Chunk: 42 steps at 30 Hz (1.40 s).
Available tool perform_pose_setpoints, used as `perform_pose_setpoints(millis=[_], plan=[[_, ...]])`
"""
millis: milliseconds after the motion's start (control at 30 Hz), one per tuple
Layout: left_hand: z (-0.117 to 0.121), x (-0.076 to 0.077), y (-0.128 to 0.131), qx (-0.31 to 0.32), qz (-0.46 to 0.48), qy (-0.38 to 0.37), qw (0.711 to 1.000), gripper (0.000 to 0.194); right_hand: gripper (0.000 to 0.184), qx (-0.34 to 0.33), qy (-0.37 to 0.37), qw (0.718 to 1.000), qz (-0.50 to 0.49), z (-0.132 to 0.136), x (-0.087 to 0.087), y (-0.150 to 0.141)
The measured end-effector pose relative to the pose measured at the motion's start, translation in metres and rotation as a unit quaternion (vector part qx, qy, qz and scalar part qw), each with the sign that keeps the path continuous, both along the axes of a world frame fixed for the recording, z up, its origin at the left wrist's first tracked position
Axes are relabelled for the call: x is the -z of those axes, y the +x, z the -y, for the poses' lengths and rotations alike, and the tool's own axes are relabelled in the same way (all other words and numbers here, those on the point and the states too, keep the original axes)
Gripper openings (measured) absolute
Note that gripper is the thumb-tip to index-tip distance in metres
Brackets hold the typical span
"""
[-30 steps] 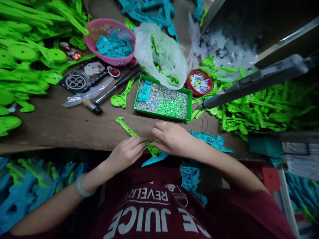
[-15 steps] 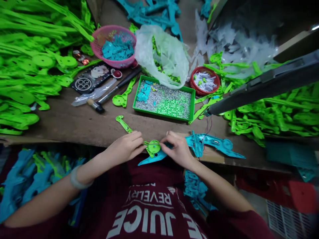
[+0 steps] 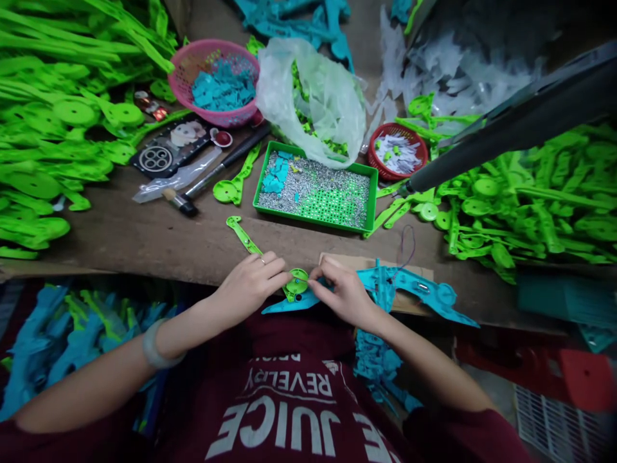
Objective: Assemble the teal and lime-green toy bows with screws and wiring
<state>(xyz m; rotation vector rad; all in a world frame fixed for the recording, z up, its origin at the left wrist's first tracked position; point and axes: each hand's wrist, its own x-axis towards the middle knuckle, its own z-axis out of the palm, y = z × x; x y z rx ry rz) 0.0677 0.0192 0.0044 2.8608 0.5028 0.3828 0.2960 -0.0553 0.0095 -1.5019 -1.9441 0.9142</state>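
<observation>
My left hand (image 3: 250, 283) pinches a long green plastic part (image 3: 243, 236) at the near edge of the wooden table (image 3: 144, 241). The part's round end (image 3: 297, 283) sits between both hands. My right hand (image 3: 340, 289) pinches that round end from the right, fingers closed on it. Under the green part lies a blue plastic piece (image 3: 289, 304). Another blue plastic part (image 3: 414, 290) lies just right of my right hand.
A green tray (image 3: 313, 222) of small metal bits stands beyond the hands. Behind it are a pink basket (image 3: 214, 80), a plastic bag (image 3: 313, 96), a red bowl (image 3: 398, 154) and a hammer (image 3: 216, 173). Heaps of green parts (image 3: 58, 128) flank both sides. A dark bar (image 3: 506, 135) crosses the right.
My right hand pulled back from over the part, uncovering its round end, and now pinches it. The blue part at the right came into fuller view. The camera shifted slightly.
</observation>
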Motion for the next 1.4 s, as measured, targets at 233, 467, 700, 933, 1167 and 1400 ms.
perform_pose_setpoints(millis=[233, 467, 700, 933, 1167, 1400], plan=[[0.003, -0.001, 0.001, -0.003, 0.000, 0.014, 1.000, 0.018, 0.016, -0.069, 0.014, 0.995, 0.067, 0.004, -0.008, -0.007], [0.003, -0.002, 0.002, 0.003, -0.001, 0.028, 1.000, 0.019, 0.017, -0.057, 0.006, 0.991, 0.122, 0.003, -0.009, -0.008], [0.002, -0.004, 0.004, 0.040, -0.002, 0.049, 0.998, 0.014, 0.013, -0.013, -0.051, 0.990, 0.129, -0.001, -0.003, -0.001], [-0.016, -0.001, 0.001, 0.097, -0.007, 0.067, 0.993, 0.009, 0.011, -0.002, -0.074, 0.984, 0.161, -0.006, -0.002, 0.000], [0.010, -0.012, 0.015, -0.041, -0.031, 0.062, 0.997, 0.018, 0.015, -0.056, -0.036, 0.952, 0.297, -0.005, -0.005, -0.011], [0.057, 0.006, 0.046, -0.147, 0.049, 0.029, 0.987, 0.033, 0.018, -0.109, -0.029, 0.981, 0.161, -0.014, -0.007, 0.017]])
